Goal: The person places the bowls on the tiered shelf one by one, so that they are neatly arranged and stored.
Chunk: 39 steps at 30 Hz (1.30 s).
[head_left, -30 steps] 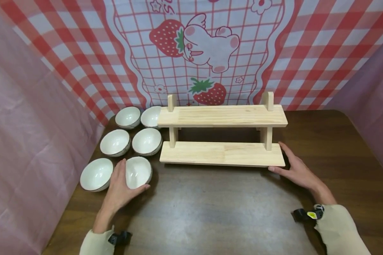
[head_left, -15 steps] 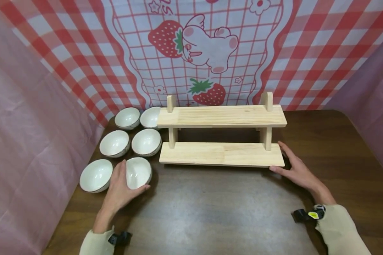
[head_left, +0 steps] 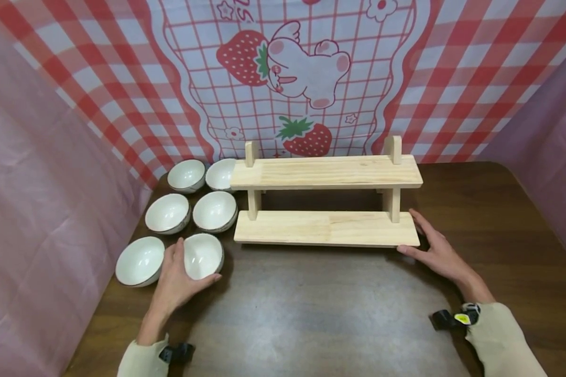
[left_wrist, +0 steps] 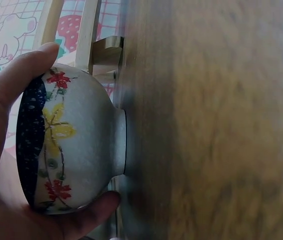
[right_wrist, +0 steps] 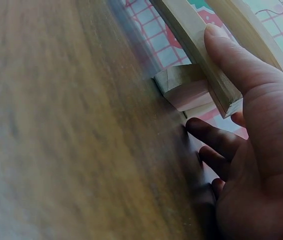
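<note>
My left hand (head_left: pixel 174 280) grips the rim and side of a white bowl (head_left: pixel 205 256) in the front row, thumb on the near side and fingers on the far left. The left wrist view shows the bowl's outer wall (left_wrist: pixel 89 135), with red and yellow flowers and a dark blue speckled band; its foot is right at the tabletop. At the right end of a two-tier wooden shelf (head_left: pixel 325 228), my right hand (head_left: pixel 441 254) holds the lower board, its thumb on the front edge and forefinger by the back corner. In the right wrist view the thumb (right_wrist: pixel 231 57) lies along the board's edge.
Several other white bowls stand at the left: one left of my hand (head_left: pixel 140 261), two in the middle row (head_left: pixel 167 213), two at the back (head_left: pixel 186 176). The shelf overlaps the back right bowl. Checked cloth (head_left: pixel 457 68) hangs behind the brown table (head_left: pixel 311 309).
</note>
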Tool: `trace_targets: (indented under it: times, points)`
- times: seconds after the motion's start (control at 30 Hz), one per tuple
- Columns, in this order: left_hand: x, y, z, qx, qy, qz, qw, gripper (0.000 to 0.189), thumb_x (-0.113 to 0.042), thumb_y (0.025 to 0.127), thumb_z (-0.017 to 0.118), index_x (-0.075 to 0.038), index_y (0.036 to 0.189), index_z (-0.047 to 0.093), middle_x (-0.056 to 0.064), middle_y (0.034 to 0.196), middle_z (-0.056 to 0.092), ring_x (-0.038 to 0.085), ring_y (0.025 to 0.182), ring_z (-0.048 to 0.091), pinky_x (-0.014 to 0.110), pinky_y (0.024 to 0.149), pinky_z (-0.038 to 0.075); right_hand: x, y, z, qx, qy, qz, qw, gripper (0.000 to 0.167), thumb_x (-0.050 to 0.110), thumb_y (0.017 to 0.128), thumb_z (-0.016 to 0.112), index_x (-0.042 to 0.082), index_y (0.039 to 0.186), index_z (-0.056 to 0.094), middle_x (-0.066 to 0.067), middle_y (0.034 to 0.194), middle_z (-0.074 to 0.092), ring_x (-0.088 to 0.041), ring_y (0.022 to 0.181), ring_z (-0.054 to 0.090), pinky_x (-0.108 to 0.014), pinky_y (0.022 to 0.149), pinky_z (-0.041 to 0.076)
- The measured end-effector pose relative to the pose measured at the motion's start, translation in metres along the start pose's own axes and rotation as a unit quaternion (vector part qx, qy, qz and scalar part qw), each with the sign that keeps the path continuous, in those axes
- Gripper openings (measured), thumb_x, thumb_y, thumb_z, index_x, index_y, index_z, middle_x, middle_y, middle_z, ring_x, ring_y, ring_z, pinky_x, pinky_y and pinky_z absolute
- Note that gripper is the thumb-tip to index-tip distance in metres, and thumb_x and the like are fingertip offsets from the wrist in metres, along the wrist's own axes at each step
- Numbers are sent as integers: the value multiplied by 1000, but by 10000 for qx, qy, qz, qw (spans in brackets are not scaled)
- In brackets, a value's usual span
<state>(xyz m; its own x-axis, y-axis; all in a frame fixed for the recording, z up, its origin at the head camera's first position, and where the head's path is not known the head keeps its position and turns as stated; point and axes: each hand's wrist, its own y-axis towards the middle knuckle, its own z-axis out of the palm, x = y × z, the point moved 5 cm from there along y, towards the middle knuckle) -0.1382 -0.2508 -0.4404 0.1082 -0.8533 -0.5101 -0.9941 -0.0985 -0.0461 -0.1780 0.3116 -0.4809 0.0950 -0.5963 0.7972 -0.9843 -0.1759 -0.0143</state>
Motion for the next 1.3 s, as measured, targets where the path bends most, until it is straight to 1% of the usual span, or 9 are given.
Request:
trace_targets:
  times: [0.17,0.4,0.5,0.77,1.0,1.23,1.3]
  points:
    - [0,1,0,-37,-76,-26,10000,127,-48,68,89,6,156,15,32,151,27,49,140,34,62,112,38,-1,0,0,2,30,-4,10000,100,21,91,74,18,163,5,-32,160,27,-46,145,26,-66,113,19]
    - [-1,1,0,-235,-185,175,9994,122,-44,67,89,8,154,21,33,151,31,48,139,35,62,114,37,1,-1,-1,-48,36,5,10000,100,22,90,75,18,163,7,-31,160,29,-44,144,28,-64,113,21]
    - [-1,0,0,-330,-218,199,9990,121,-42,66,89,8,153,23,32,150,33,48,138,37,62,113,37,3,-1,-1,-39,47,-8,10000,100,22,90,75,17,163,7,-32,159,29,-47,143,29,-66,112,21]
    - [-1,-2,0,-558,-206,319,9977,119,-42,63,89,8,152,27,31,147,37,48,135,41,64,110,40,3,-1,-1,-53,60,7,10000,100,23,89,75,16,163,8,-33,157,32,-46,142,30,-67,111,21]
    - [-2,-3,-1,-582,-166,329,9976,120,-43,63,90,7,152,28,30,147,37,48,134,42,64,109,40,5,-2,-1,-35,102,-5,9999,100,23,90,75,16,163,7,-34,157,31,-48,142,28,-70,111,19]
    - [-5,-4,-4,-548,-108,300,9980,120,-42,63,89,7,153,27,31,147,37,49,134,42,64,109,40,6,-2,-1,-76,93,22,9999,100,24,89,76,11,162,10,-34,157,31,-52,140,29,-72,110,21]
    - [-6,-4,-5,-554,-108,319,9979,120,-42,63,90,7,153,28,31,147,37,49,134,43,64,109,40,5,-2,-1,-68,106,36,9999,100,24,89,76,11,162,9,-34,157,30,-52,140,29,-72,110,21]
